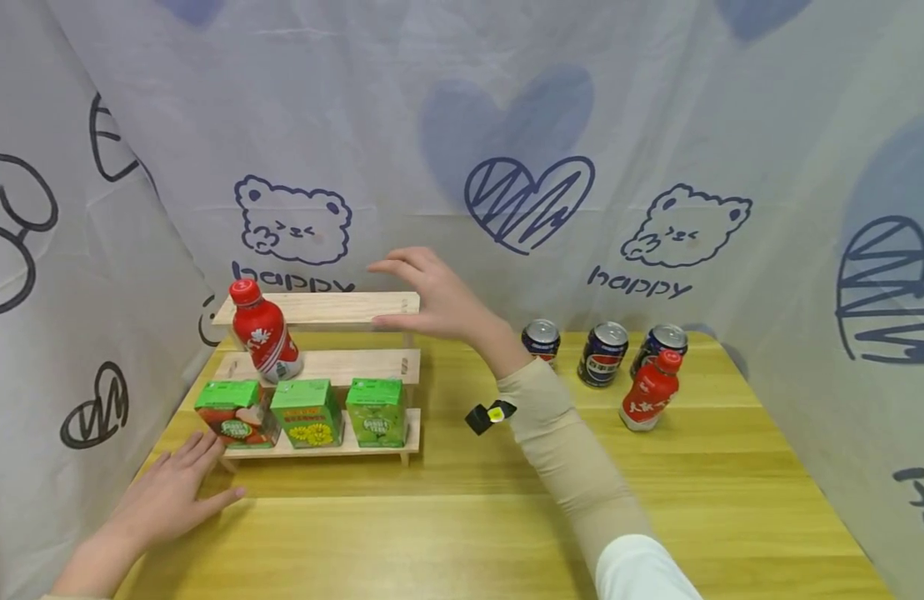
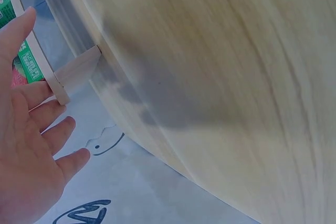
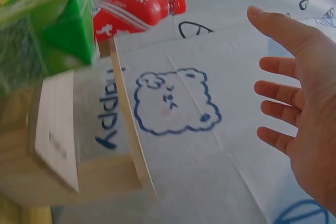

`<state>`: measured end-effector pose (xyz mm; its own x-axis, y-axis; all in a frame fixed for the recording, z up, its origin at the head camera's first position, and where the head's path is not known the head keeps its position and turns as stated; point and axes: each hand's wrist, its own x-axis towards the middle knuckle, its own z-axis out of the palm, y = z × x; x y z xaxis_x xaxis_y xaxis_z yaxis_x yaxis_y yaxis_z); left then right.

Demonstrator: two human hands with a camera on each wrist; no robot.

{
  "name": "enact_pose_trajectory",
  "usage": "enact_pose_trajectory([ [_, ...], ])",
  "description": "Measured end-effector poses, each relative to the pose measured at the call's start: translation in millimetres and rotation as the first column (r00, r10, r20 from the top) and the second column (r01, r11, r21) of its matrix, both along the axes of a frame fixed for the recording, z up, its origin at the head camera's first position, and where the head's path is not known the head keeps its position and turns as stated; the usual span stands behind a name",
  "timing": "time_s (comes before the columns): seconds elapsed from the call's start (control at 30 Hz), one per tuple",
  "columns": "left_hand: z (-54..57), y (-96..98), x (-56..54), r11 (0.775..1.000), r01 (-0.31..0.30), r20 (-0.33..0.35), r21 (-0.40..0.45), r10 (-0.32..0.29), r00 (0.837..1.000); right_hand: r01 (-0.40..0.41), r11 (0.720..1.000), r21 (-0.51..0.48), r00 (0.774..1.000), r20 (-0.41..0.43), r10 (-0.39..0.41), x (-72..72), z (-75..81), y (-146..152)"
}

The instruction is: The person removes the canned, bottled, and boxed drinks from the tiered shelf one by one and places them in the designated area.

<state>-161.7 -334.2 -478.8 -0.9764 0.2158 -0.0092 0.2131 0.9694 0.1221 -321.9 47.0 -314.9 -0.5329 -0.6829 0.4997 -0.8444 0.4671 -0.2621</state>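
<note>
A three-tier wooden shelf (image 1: pixel 334 308) stands on the table at the left. My right hand (image 1: pixel 439 296) is raised at the right end of its top tier, thumb and fingers spread around air. The right wrist view shows that hand (image 3: pixel 299 93) with nothing in it. At the shelf's front left corner, my left hand (image 1: pixel 169 492) has its fingers extended, fingertips right at the bottom tier's edge. A red bottle (image 1: pixel 262 333) stands upright on the middle tier's left part. On the bottom tier sit a red-and-green drink carton (image 1: pixel 240 417), a chrysanthemum-pictured carton (image 1: pixel 309 417) and a light green carton (image 1: pixel 379 417).
Three dark blue cans, among them a middle can (image 1: pixel 602 354), stand at the table's back right. A second red bottle (image 1: pixel 651 392) is in front of the rightmost can. Printed cloth (image 1: pixel 402 125) hangs behind and along both sides of the wooden table (image 1: pixel 462 542).
</note>
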Motion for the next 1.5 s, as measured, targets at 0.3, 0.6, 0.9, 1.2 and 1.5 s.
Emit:
enact_pose_trajectory([
  [0.3, -2.8, -0.1, 1.4, 1.0, -0.005, -0.004, -0.003, 0.005, 1.0, 0.032, 0.999, 0.012, 0.999, 0.024, -0.032, 2.7, 0.0, -47],
  [0.6, -2.4, 1.1, 0.2, 1.0, -0.006, 0.001, -0.003, 0.006, 1.0, 0.136, 0.986, 0.092, 0.988, 0.062, -0.142, 5.3, 0.3, -92],
  [0.9, -3.2, -0.7, -1.5, 1.0, -0.007, -0.002, -0.009, 0.007, 1.0, 0.276, 0.933, 0.231, 0.945, 0.113, -0.307, 11.8, -1.7, -131],
  [1.2, -3.9, -2.7, -1.4, 1.0, -0.017, 0.014, -0.008, 0.017, 1.0, 0.405, 0.873, 0.272, 0.876, 0.16, -0.456, 21.6, -13.1, -161],
  [1.5, -4.5, -1.0, -1.3, 1.0, -0.021, 0.019, -0.002, 0.021, 1.0, 0.438, 0.855, 0.279, 0.841, 0.207, -0.499, 24.1, -32.0, -179],
])
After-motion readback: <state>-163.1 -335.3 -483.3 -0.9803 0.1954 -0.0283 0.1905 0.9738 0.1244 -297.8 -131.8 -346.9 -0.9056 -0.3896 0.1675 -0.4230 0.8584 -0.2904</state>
